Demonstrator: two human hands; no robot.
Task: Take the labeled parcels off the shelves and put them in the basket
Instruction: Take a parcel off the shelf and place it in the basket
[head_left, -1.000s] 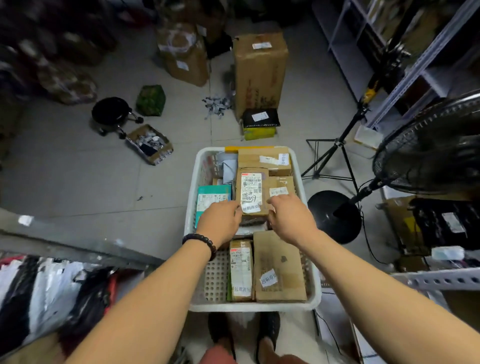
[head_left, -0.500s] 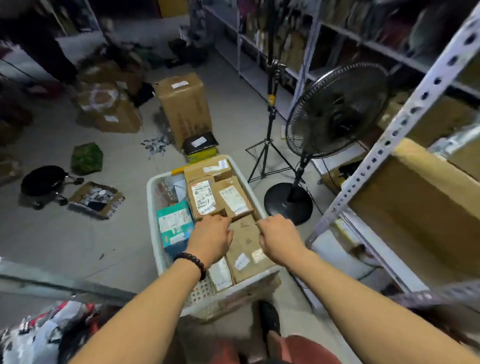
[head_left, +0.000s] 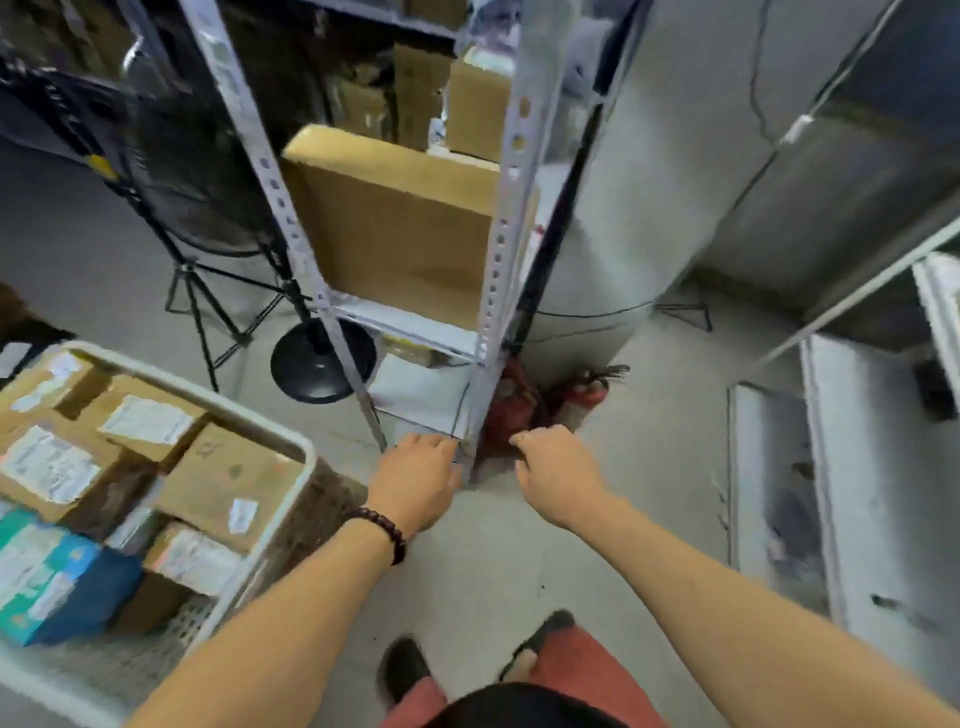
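Note:
The white plastic basket (head_left: 270, 434) stands on the floor at the lower left, packed with several labeled cardboard parcels (head_left: 228, 483) and a blue box (head_left: 57, 582). A grey metal shelf rack (head_left: 511, 218) rises in the middle, with a large brown carton (head_left: 395, 228) on one shelf and more boxes (head_left: 472, 104) above and behind it. My left hand (head_left: 415, 483), with a bead bracelet on the wrist, hangs empty to the right of the basket, fingers loosely curled. My right hand (head_left: 558, 480) is also empty with curled fingers, in front of the rack's foot.
A black standing fan (head_left: 322, 364) and a tripod (head_left: 218, 312) stand left of the rack. Red fire extinguishers (head_left: 576, 397) lie behind the rack's foot. A second white shelf unit (head_left: 831, 467) lines the right side. My feet (head_left: 405, 670) are at the bottom.
Both hands have left the parcels in the basket and hang empty. The view has swung right, so the basket moved to the lower left and the shelf rack came to the middle.

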